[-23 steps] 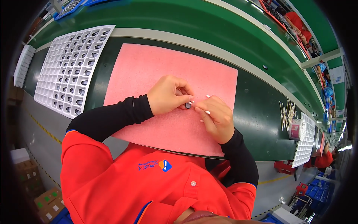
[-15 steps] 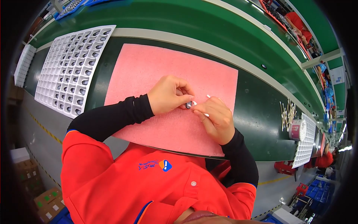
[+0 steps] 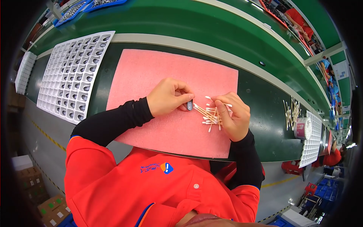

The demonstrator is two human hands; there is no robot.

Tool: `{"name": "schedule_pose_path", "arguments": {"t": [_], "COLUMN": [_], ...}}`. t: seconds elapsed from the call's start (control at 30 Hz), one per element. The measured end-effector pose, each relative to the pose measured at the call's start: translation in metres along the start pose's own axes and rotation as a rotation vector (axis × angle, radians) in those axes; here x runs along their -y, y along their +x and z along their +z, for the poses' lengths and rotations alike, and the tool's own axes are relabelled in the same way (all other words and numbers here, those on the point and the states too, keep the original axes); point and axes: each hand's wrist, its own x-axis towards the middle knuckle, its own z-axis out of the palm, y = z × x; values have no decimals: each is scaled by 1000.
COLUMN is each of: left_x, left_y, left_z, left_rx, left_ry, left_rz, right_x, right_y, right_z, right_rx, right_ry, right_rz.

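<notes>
Over the pink foam mat (image 3: 151, 64), my left hand (image 3: 166, 97) pinches a small dark grey oval part (image 3: 190, 105) between thumb and fingers. A small light spot shows on the part's face. My right hand (image 3: 235, 115) is to its right, its thumb and fingers closed on a cotton swab (image 3: 207, 97) whose white tip sticks out toward the left. Below and beside those fingers lies a loose pile of wooden-stemmed cotton swabs (image 3: 210, 118) on the mat. My right palm hides some of the pile's right side.
A white moulded tray (image 3: 56, 83), partly filled with dark oval parts, lies at the left beside stacked white trays (image 3: 25, 72). Right of the mat are more swabs (image 3: 291, 113), a round tub (image 3: 302, 128) and another white tray (image 3: 312, 142). Blue bins (image 3: 72, 13) stand on the far ledge.
My right hand has drawn back to the right from the grey part, uncovering the swab pile. My left hand keeps hold of the part in nearly the same place.
</notes>
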Motion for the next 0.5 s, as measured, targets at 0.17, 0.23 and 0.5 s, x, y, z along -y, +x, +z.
{"name": "schedule_pose_path", "arguments": {"t": [0.17, 0.23, 0.5], "left_x": [-3, -1, -2], "left_y": [1, 1, -1], "left_z": [-1, -2, -3], "left_rx": [17, 16, 62], "left_ry": [10, -1, 65], "left_rz": [-34, -40, -10], "right_x": [0, 0, -2], "right_y": [0, 0, -1], "right_z": [-2, -3, -3], "right_rx": [-11, 16, -9], "right_ry": [-28, -38, -36], "right_rz": [-15, 2, -22]}}
